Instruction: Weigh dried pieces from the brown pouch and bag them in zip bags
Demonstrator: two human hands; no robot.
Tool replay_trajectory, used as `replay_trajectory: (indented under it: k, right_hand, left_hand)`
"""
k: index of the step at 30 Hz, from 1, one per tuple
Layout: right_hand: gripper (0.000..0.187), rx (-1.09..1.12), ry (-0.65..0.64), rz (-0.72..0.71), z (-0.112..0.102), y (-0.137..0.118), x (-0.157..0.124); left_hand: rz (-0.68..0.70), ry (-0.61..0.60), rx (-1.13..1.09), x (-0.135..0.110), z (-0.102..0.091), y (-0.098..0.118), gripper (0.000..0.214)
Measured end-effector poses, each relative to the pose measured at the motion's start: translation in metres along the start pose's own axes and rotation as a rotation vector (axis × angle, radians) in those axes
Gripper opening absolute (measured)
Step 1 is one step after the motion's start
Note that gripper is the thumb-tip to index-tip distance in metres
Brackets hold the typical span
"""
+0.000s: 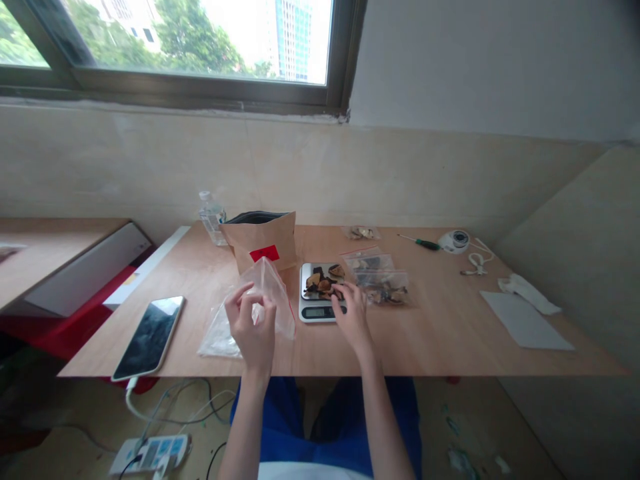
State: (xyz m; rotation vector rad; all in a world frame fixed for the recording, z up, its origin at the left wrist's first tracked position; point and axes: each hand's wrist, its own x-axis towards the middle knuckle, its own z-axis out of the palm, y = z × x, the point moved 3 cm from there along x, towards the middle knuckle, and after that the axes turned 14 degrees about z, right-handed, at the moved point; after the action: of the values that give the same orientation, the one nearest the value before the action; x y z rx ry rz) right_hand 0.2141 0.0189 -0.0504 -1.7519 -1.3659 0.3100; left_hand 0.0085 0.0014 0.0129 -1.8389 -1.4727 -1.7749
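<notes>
My left hand is closed in a pinch on a clear zip bag with a red seal line, which stands up from the table. More clear plastic bags lie flat beneath it. Right of the bag sits a small kitchen scale with a grey display. Brown and dark dried slices, perhaps mushroom, are heaped on its plate. At the right edge of that heap, my right hand has thumb and fingers closed around a dried slice, mostly hidden by the fingertips.
Behind the bag stands an open kraft pouch beside a plastic bottle. Filled zip bags lie right of the scale. A phone, screwdriver, white dome camera and paper sheet are on the table.
</notes>
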Motion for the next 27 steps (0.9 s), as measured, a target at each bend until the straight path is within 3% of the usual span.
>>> replay_trajectory:
  k: [4, 8, 17, 27]
  right_hand:
    - [0.033, -0.176, -0.073, -0.079, 0.013, 0.014, 0.011]
    - [0.028, -0.207, -0.096, -0.117, 0.023, 0.018, 0.016]
    - [0.019, 0.004, -0.140, -0.107, 0.019, 0.026, 0.023]
    - [0.024, 0.199, -0.088, 0.059, 0.000, 0.018, 0.025]
  left_hand:
    - [-0.043, -0.119, -0.066, 0.003, 0.006, -0.007, 0.011]
    - [-0.147, -0.195, -0.066, -0.007, 0.015, -0.011, 0.007]
    - [-0.265, -0.225, -0.116, -0.021, 0.027, -0.003, 0.007]
    - [-0.381, -0.251, -0.197, -0.029, 0.036, -0.007, 0.008]
